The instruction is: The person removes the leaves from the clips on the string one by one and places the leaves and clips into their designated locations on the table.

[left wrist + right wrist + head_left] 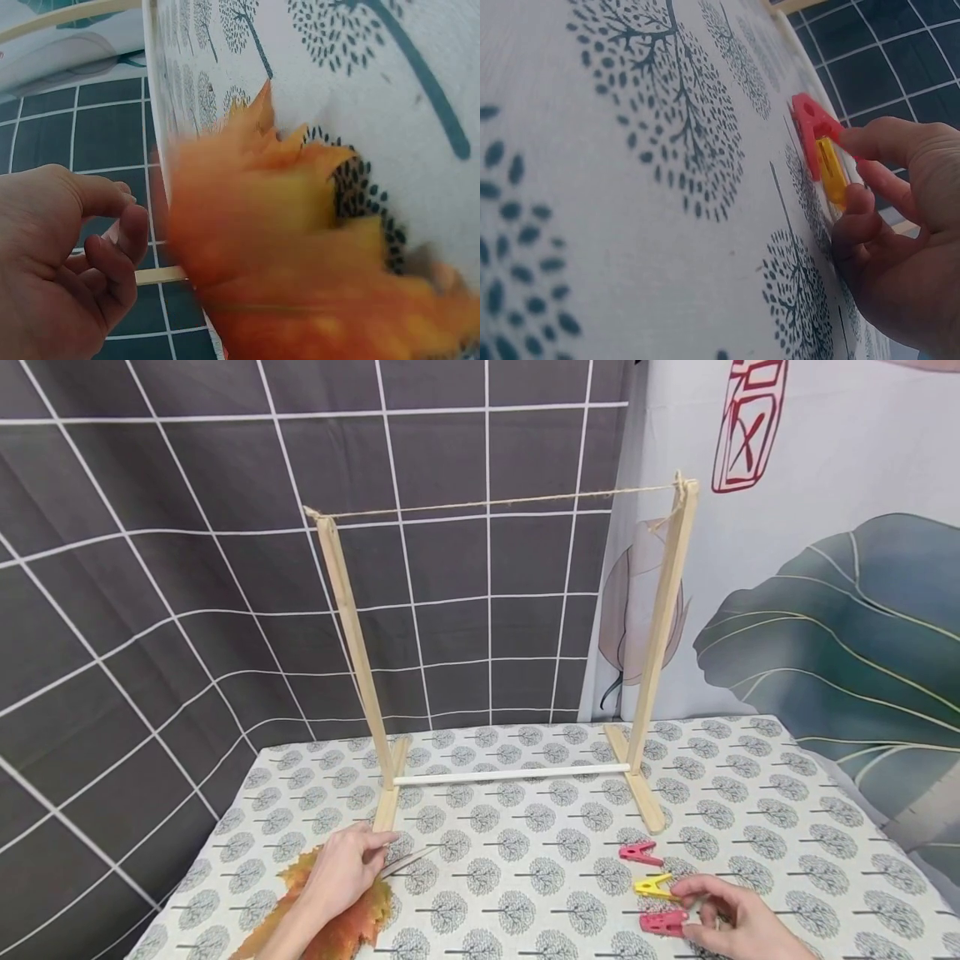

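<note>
My left hand (345, 870) is over orange-yellow maple leaves (300, 935) at the table's front left, fingers loosely bent beside the thin pale stems (408, 862). In the left wrist view a blurred leaf (285, 225) fills the middle, and nothing shows between the fingertips. At the front right, my right hand (731, 918) has its thumb and forefinger at the nearest pink clothespin (662, 923); I cannot tell whether they pinch it. A yellow clothespin (652, 886) is right at the forefinger, and another pink clothespin (639, 852) lies beyond.
Behind the hands stands a wooden frame (652, 647) with a twine line (480, 504) across its top and a white rod (510, 774) low between its feet. A tree-print cloth (517, 935) covers the table. A dark checked curtain (247, 568) hangs behind.
</note>
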Available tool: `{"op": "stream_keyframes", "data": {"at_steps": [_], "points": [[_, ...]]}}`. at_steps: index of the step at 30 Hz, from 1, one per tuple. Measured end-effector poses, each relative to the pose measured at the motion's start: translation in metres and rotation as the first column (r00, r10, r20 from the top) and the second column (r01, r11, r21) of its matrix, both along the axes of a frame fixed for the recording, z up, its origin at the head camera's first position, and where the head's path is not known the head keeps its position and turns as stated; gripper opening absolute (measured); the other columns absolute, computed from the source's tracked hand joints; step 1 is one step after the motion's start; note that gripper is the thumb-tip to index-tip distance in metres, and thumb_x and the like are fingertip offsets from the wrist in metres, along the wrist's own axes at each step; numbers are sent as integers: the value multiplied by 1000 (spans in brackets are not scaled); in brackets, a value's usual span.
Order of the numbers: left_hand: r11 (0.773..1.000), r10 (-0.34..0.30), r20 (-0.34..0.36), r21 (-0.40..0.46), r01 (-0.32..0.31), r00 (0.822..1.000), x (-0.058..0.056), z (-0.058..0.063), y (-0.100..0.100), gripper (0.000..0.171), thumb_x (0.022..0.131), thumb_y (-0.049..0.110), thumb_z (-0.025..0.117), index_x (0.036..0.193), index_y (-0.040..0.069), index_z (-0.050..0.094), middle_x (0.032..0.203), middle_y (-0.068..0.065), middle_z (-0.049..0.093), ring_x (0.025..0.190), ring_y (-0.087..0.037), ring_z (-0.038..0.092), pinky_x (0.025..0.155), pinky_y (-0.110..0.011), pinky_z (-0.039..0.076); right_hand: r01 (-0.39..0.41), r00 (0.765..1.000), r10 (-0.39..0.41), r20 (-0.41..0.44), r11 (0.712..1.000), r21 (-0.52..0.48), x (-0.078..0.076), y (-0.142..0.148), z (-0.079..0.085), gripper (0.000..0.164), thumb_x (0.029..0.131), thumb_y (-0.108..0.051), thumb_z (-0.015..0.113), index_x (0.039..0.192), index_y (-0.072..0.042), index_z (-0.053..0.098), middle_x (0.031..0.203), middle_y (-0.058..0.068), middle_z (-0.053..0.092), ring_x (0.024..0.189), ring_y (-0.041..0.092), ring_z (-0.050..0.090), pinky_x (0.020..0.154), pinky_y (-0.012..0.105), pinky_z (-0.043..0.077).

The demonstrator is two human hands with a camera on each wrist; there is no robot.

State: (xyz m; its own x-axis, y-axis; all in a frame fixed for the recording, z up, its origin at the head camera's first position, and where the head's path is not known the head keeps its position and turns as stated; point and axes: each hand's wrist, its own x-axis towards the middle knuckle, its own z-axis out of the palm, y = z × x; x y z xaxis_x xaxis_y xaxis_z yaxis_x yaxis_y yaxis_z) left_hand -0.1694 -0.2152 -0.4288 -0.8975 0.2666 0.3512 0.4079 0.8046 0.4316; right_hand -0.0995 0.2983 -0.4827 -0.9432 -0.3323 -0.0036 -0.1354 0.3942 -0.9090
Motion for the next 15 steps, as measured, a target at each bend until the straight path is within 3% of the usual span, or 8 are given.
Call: {"op": "stream_keyframes", "data": {"at_steps": [6,12,15], "points": [[1000,-2,12,29,2,1000,1,-2,0,27,77,-8,74,100,6,79,68,12,46,55,0,38,45,-21,36,37,999,-37,34,999,20,0,-1,3,36,89,-8,73,118,10,61,91,-3,58,65,13,51,53,26,42],[999,23,1,24,-23,1000,1,-5,0,27,79,-6,74,101,8,79,68,15,46,56,1,41,48,-21,38,85,996,-85,32,996,17,2,-1,10,33,93,-6,68,120,10,60,92,-4,60,68,11,53,58,24,46],[999,42,-26,36,-41,999,3,-5,0,25,79,-5,75,100,8,79,70,16,49,58,2,45,52,-22,41,132,991,-132,-14,990,47,1,0,15,29,95,-6,66,119,9,61,92,-2,64,73,10,57,62,24,48]]}}
